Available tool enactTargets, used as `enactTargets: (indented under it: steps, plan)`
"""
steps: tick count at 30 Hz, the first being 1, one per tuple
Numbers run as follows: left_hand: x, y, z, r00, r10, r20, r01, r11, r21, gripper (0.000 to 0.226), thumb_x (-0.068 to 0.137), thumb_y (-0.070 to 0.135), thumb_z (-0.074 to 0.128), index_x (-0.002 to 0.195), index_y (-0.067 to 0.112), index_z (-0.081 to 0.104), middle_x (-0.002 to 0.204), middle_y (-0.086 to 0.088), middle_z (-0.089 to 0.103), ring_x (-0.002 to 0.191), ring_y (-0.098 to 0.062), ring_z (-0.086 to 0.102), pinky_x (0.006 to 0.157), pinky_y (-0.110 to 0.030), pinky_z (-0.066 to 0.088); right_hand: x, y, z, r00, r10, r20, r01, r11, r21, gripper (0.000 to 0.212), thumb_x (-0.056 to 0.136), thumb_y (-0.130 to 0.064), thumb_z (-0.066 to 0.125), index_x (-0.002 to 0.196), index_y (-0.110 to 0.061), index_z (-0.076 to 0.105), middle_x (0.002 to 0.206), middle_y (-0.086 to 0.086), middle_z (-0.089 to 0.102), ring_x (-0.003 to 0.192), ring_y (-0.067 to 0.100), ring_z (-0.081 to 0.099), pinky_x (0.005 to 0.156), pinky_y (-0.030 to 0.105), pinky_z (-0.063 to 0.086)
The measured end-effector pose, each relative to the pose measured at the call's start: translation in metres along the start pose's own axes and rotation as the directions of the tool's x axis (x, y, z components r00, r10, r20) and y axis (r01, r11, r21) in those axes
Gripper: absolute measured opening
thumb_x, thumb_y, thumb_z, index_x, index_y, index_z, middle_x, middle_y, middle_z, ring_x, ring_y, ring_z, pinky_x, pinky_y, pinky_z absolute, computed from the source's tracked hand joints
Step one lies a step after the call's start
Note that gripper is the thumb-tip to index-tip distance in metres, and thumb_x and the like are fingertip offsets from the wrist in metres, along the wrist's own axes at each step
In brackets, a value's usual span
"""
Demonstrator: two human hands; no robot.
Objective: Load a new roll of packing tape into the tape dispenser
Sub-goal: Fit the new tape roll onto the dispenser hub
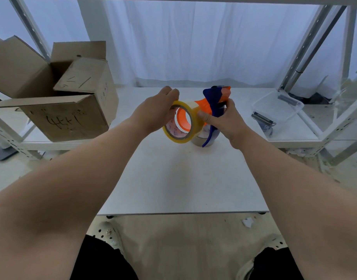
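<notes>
A yellowish clear tape roll (194, 126) sits around the orange hub (182, 122) of an orange and blue tape dispenser (213, 102), held above the white table (181, 178). My left hand (155, 112) grips the roll's left rim from above, fingers curled over its top. My right hand (224, 120) holds the dispenser's blue handle, thumb pressed on the roll's right side. Under the dispenser another tape roll (201, 141) stands on the table, partly hidden.
An open cardboard box (60, 110) with a smaller box inside stands on the left shelf. A clear plastic tub (278, 110) holding small metal parts lies on the right shelf. White metal shelf posts frame both sides; a white curtain hangs behind.
</notes>
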State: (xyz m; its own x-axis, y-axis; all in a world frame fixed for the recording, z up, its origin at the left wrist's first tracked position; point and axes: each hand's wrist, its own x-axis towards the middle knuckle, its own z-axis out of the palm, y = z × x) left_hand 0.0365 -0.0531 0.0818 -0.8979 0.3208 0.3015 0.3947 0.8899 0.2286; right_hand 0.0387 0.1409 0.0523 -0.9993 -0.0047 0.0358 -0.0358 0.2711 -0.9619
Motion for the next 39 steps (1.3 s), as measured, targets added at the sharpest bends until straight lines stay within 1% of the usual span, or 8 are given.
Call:
enactTargets:
  steps: [7,12,18,21,27,32,34,39]
  plan:
    - [0.001,-0.003,0.003,1.0,-0.022,-0.005,0.022,0.999,0.028,0.023,0.097,0.021,0.047,0.116,0.008,0.048,0.114,-0.013,0.053,0.078,-0.021,0.051,0.065,-0.026,0.037,0.0,0.001,0.002,0.999,0.035,0.016,-0.036,0.994,0.108,0.066,0.083,-0.021,0.071,0.137,-0.016,0.033,0.12,-0.005,0.049,0.111,0.018,0.05,0.084,0.028,0.049]
    - [0.002,-0.002,0.002,0.999,-0.036,-0.02,0.036,0.999,0.023,0.023,0.096,0.021,0.05,0.113,0.006,0.047,0.112,-0.013,0.051,0.075,-0.023,0.049,0.065,-0.029,0.035,-0.001,0.001,0.002,1.0,0.019,0.01,-0.02,0.993,0.116,0.058,0.085,-0.025,0.07,0.133,-0.017,0.039,0.116,-0.004,0.054,0.099,0.01,0.055,0.065,0.013,0.048]
    - [0.004,-0.004,0.003,0.998,-0.033,-0.056,0.033,0.999,0.003,0.023,0.095,0.021,0.051,0.112,0.007,0.047,0.112,-0.013,0.052,0.076,-0.025,0.052,0.065,-0.029,0.037,0.001,0.001,-0.001,1.0,0.02,-0.006,-0.018,0.986,0.168,0.056,0.084,-0.027,0.07,0.132,-0.019,0.041,0.119,0.0,0.059,0.101,0.015,0.059,0.066,0.016,0.051]
    - [0.006,-0.005,0.003,0.997,-0.04,-0.061,0.039,0.999,-0.028,0.025,0.094,0.024,0.053,0.112,0.008,0.049,0.113,-0.013,0.054,0.082,-0.026,0.056,0.068,-0.029,0.041,0.003,0.002,-0.004,1.0,0.016,0.004,-0.017,0.983,0.183,0.055,0.084,-0.026,0.07,0.131,-0.021,0.042,0.125,0.005,0.06,0.107,0.021,0.06,0.075,0.022,0.053]
    - [0.008,-0.003,0.002,0.994,-0.105,-0.029,0.102,0.99,-0.093,0.028,0.092,0.023,0.058,0.114,0.008,0.051,0.118,-0.013,0.058,0.09,-0.023,0.054,0.073,-0.027,0.041,0.003,0.001,-0.004,0.996,0.035,0.086,-0.054,0.973,0.224,0.048,0.086,-0.024,0.067,0.125,-0.028,0.04,0.116,-0.003,0.06,0.108,0.021,0.06,0.078,0.025,0.053]
    - [0.009,0.002,0.0,0.993,-0.115,-0.022,0.11,0.983,-0.146,0.028,0.091,0.027,0.059,0.111,0.008,0.053,0.115,-0.011,0.059,0.082,-0.018,0.053,0.071,-0.026,0.043,0.004,0.002,-0.002,0.997,0.037,0.073,-0.052,0.973,0.227,0.059,0.077,-0.016,0.076,0.12,-0.028,0.038,0.111,-0.008,0.058,0.112,0.021,0.058,0.094,0.037,0.052]
    - [0.009,0.005,-0.001,0.993,-0.112,-0.024,0.106,0.98,-0.169,0.027,0.091,0.027,0.059,0.11,0.008,0.053,0.114,-0.01,0.059,0.08,-0.018,0.054,0.071,-0.026,0.045,0.005,0.002,-0.003,0.998,0.048,0.033,-0.055,0.969,0.241,0.066,0.075,-0.015,0.078,0.124,-0.027,0.035,0.121,-0.001,0.057,0.116,0.026,0.057,0.097,0.041,0.051]
    - [0.012,0.005,-0.003,0.982,-0.177,0.069,0.19,0.896,-0.4,0.037,0.087,0.034,0.064,0.113,0.011,0.053,0.117,-0.007,0.058,0.082,-0.022,0.064,0.066,-0.027,0.058,0.005,-0.002,-0.01,0.993,0.118,-0.015,-0.105,0.927,0.359,0.09,0.079,-0.015,0.074,0.149,-0.022,0.017,0.132,0.007,0.055,0.112,0.024,0.059,0.087,0.033,0.051]
